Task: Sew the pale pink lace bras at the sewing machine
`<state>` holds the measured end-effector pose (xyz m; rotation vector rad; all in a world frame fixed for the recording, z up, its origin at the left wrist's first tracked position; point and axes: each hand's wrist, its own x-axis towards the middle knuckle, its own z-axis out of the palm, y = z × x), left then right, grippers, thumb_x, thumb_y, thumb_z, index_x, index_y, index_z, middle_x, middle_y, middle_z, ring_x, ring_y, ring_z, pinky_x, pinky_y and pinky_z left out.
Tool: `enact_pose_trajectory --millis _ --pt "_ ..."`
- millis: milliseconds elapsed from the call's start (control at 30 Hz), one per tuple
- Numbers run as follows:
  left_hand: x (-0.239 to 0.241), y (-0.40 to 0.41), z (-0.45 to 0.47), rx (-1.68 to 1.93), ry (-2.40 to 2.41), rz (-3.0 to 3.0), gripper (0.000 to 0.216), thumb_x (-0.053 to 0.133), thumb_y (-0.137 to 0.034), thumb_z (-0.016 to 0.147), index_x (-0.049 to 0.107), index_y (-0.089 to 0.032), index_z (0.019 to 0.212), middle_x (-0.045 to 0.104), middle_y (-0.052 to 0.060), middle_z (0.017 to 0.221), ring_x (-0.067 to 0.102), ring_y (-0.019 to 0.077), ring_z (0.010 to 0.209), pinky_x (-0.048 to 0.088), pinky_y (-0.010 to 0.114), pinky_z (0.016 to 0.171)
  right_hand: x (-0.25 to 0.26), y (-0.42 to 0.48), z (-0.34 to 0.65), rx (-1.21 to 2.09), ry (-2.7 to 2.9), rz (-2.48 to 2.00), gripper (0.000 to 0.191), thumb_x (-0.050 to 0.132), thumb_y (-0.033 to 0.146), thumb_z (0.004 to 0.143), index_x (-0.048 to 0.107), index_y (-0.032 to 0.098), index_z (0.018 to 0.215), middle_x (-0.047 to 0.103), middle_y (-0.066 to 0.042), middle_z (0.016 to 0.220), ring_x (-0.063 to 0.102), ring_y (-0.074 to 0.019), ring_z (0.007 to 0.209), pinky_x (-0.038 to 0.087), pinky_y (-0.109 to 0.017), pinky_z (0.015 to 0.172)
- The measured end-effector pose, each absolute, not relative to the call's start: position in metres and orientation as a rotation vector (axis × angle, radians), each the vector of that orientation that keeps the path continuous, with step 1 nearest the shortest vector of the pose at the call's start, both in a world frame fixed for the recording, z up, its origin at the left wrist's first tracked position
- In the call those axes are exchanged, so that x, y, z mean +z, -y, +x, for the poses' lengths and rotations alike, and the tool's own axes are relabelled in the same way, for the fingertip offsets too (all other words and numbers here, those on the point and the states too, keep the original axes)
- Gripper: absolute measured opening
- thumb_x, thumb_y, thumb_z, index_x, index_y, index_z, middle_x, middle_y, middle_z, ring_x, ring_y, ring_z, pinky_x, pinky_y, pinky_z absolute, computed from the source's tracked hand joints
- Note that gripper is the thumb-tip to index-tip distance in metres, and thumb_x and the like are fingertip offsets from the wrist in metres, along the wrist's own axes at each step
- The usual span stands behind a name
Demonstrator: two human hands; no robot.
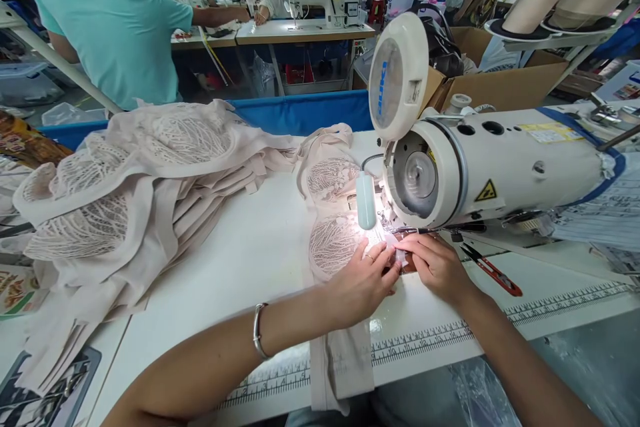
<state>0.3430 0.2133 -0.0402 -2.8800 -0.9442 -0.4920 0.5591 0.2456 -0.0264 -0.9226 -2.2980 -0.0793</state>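
A pale pink lace bra (333, 250) lies flat under the lit needle area of a white sewing machine (480, 167), one band hanging over the table's front edge. My left hand (363, 283), wearing a ring and a bracelet, has its fingers bent together on the fabric just in front of the needle area. Close beside it, my right hand (440, 263) pinches the edge of the bra at a small pale strip. The fingertips partly hide the spot they grip. A small pale-green lamp (366, 201) shines on the cloth. The machine's round end cover (400, 77) stands raised.
A tall pile of similar bras (165, 173) covers the table's left side. Red-handled thread snips (493, 270) lie right of my right hand. A printed ruler strip (425, 340) runs along the front edge. Across the aisle sits a co-worker in a turquoise shirt (110, 27).
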Motion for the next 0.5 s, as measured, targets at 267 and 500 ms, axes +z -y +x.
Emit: enact_pose_trajectory --millis 267,500 --pt "-0.043 -0.224 0.341 -0.594 0.935 -2.869 0.039 0.052 -0.033 0.101 0.055 -0.008 0.131 0.056 0.021 0.14 0.051 0.0353 0.133 0.041 0.058 0.11 -0.037 -0.249 0.555 -0.11 2.244 -1.217 0.013 0.055 0.032 0.096 0.064 0.022 0.098 0.068 -0.005 0.082 0.065 -0.0233 0.078 0.052 -0.036 0.07" --pt "-0.038 -0.225 0.34 -0.607 0.941 -2.875 0.034 0.052 -0.03 0.1 0.056 -0.01 0.128 0.059 0.022 0.133 0.055 0.0331 0.127 0.042 0.057 0.108 -0.039 -0.255 0.547 -0.055 2.211 -1.356 0.021 0.056 0.033 0.094 0.052 0.024 0.075 0.062 -0.002 0.07 0.056 -0.0203 0.063 0.042 -0.033 0.058"
